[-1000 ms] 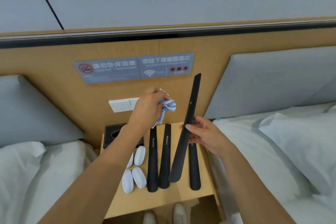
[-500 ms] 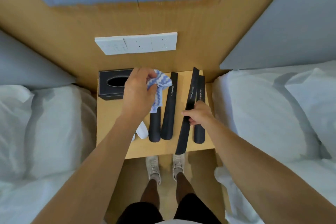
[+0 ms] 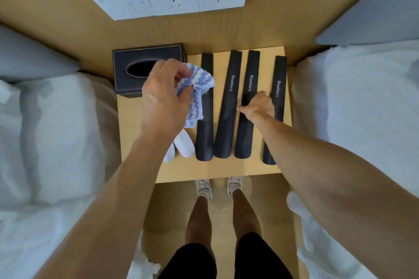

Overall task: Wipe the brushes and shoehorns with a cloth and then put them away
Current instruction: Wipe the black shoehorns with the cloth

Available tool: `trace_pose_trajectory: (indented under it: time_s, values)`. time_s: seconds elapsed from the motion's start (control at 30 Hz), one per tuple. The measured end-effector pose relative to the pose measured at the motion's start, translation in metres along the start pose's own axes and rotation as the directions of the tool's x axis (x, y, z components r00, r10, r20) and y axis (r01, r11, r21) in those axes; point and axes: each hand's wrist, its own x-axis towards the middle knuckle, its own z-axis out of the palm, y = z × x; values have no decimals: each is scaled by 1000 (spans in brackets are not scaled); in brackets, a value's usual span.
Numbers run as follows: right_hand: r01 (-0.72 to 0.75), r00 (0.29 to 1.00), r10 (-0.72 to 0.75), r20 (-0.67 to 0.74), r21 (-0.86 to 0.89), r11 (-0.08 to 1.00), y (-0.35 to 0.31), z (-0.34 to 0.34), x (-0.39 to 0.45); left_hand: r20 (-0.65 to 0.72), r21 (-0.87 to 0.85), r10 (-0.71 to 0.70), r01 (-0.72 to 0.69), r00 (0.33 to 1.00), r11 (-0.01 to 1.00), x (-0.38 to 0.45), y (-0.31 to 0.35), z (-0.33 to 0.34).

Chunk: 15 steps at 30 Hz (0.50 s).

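left hand (image 3: 163, 102) grips the blue-and-white cloth (image 3: 196, 88) above the nightstand (image 3: 140, 142); right hand (image 3: 258, 106) rests curled on the third shoehorn (image 3: 246, 108), grasp uncertain. four black shoehorns lie side by side; white brushes (image 3: 184, 145) left of them; tissue box (image 3: 138, 68) behind.

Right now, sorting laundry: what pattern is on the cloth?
Blue and white zigzag stripes on the cloth, head view.
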Motion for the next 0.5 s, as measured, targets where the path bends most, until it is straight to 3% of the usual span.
trace_pose_trajectory:
  time_s: [0.13,0.3,0.5]
  values:
    - [14,999,-13,-39,22,1000,4,-5,-3,15,-17,-31,31,999,999,-1,5,1]
    - [7,960,-1,-279,21,1000,52,-22,-10,20,-25,-53,54,998,998,-1,12,-1]
    - [-218,970,229,-79,126,968,99,-27,-5,4,-28,-27,27,1000,999,-8,12,-4]
